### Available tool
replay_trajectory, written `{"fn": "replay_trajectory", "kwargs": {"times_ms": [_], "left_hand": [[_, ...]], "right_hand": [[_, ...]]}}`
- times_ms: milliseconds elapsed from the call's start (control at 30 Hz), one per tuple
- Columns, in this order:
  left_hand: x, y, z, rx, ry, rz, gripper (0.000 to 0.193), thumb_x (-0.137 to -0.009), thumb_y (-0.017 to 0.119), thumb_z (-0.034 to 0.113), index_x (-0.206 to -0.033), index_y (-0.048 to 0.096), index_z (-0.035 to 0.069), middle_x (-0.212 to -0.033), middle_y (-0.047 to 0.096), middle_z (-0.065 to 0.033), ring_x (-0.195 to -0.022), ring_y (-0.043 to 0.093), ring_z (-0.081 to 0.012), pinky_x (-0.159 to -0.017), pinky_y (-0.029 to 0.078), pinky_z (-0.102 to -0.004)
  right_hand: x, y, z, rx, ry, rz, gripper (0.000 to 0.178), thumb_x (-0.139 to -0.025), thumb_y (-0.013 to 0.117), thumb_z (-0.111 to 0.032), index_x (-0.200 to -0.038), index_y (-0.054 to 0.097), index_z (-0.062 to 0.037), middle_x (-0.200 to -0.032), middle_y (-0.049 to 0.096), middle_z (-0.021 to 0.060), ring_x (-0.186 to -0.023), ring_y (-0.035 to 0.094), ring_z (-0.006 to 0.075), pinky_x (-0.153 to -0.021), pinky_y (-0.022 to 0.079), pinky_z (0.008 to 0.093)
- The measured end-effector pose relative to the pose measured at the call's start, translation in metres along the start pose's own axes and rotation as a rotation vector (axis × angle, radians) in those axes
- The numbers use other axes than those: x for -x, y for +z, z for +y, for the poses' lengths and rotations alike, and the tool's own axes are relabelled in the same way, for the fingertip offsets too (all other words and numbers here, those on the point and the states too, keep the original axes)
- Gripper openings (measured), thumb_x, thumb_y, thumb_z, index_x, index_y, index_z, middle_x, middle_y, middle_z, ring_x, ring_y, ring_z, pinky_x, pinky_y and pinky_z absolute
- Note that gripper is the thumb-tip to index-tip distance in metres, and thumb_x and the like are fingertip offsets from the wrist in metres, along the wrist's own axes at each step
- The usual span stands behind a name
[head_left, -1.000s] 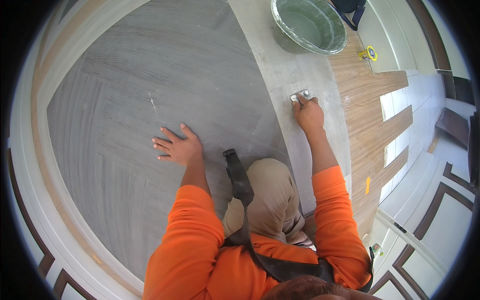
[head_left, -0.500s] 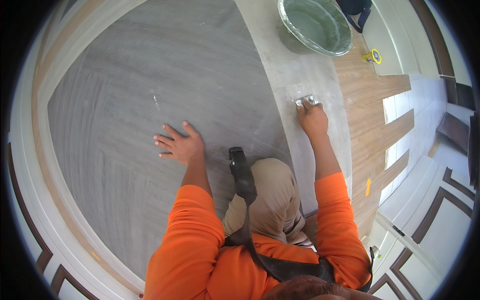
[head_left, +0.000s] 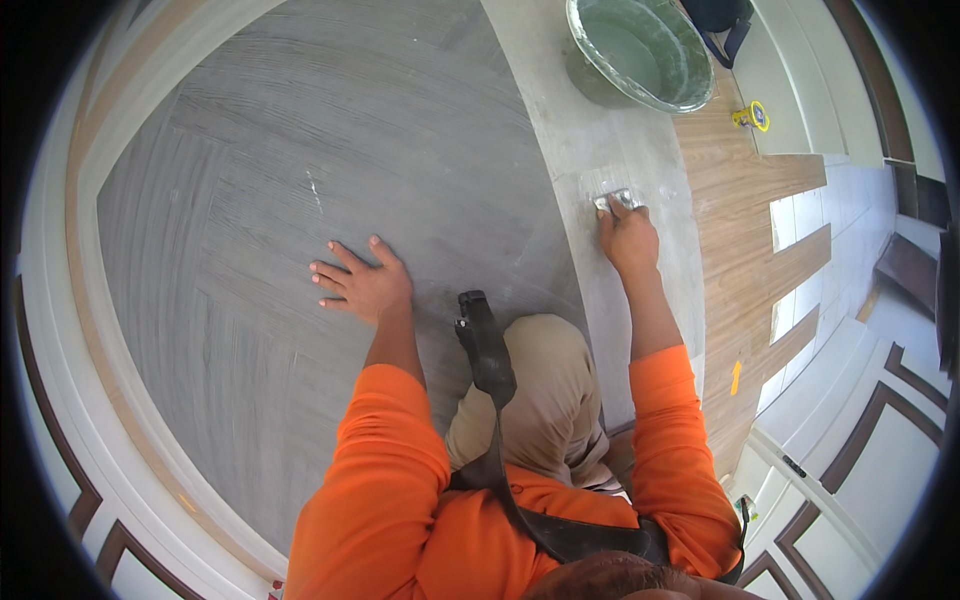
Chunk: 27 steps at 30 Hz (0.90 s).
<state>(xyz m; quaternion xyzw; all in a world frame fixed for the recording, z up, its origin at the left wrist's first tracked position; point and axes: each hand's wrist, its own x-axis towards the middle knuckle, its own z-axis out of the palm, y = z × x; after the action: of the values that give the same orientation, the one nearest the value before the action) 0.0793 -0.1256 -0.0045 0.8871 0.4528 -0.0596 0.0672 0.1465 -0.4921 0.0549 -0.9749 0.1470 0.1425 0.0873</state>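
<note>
My left hand [head_left: 366, 283] is pressed palm-down on grey wood-grain flooring [head_left: 270, 200], its fingers spread and nothing under them that I can see. Over on the right, my right hand [head_left: 631, 240] presses a small, flat, whitish-silver piece [head_left: 612, 201] against a pale, smooth floor strip [head_left: 640, 310]. Whether this piece is a pad or a scraper blade I cannot tell, as my fingers cover part of it. White smears show on the strip around it. My bent knee [head_left: 550, 370] is between my arms.
A green tub [head_left: 590, 70] with cloudy liquid stands at the strip's far end. Right of the strip are brown wood-look planks [head_left: 735, 210] with staggered ends, and a small yellow-rimmed cup [head_left: 752, 117]. A black strap device [head_left: 484, 340] hangs before my chest. White panelled walls border the floor.
The view has shifted slightly, so the tub and cup appear a little farther right. Both hands keep nearly the same places and grips.
</note>
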Motion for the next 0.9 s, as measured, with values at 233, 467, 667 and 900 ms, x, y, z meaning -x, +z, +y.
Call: {"fn": "replay_trajectory", "kwargs": {"times_ms": [233,467,667,900], "left_hand": [[-0.003,-0.001,-0.005,-0.015,-0.021,-0.013,0.086,-0.107,0.031,0.068,-0.173,0.022,0.013,-0.179,0.006,-0.0275,-0.168,0.000,-0.0385,-0.131,-0.001,-0.0650],[0.001,-0.002,-0.001,-0.004,-0.012,-0.011,0.086,-0.107,0.030,0.068,-0.173,0.021,0.013,-0.178,0.006,-0.0279,-0.168,0.000,-0.0386,-0.131,-0.001,-0.0649],[-0.001,0.001,-0.004,-0.011,-0.008,-0.003,0.086,-0.107,0.030,0.068,-0.172,0.024,0.013,-0.179,0.006,-0.0273,-0.167,0.000,-0.0388,-0.131,-0.002,-0.0651],[0.000,-0.002,-0.002,0.001,-0.020,-0.028,0.086,-0.107,0.030,0.068,-0.172,0.023,0.013,-0.178,0.005,-0.0279,-0.167,0.000,-0.0389,-0.131,-0.002,-0.0647]], "right_hand": [[0.004,0.001,0.002,-0.006,-0.010,-0.013,0.044,-0.101,0.066,-0.039,-0.142,0.072,-0.0221,-0.126,0.066,0.0306,-0.103,0.073,0.0459,-0.093,0.060,0.0521],[-0.015,0.004,-0.006,-0.015,-0.034,0.036,0.045,-0.101,0.066,-0.039,-0.141,0.073,-0.0209,-0.126,0.065,0.0310,-0.105,0.073,0.0460,-0.094,0.059,0.0517],[0.004,-0.001,0.000,-0.002,0.018,-0.036,0.044,-0.101,0.066,-0.040,-0.140,0.073,-0.0208,-0.125,0.066,0.0305,-0.107,0.073,0.0450,-0.095,0.059,0.0518],[-0.014,0.000,-0.006,0.003,-0.041,0.026,0.043,-0.101,0.067,-0.039,-0.140,0.073,-0.0204,-0.124,0.066,0.0295,-0.105,0.073,0.0445,-0.092,0.060,0.0522]]}}
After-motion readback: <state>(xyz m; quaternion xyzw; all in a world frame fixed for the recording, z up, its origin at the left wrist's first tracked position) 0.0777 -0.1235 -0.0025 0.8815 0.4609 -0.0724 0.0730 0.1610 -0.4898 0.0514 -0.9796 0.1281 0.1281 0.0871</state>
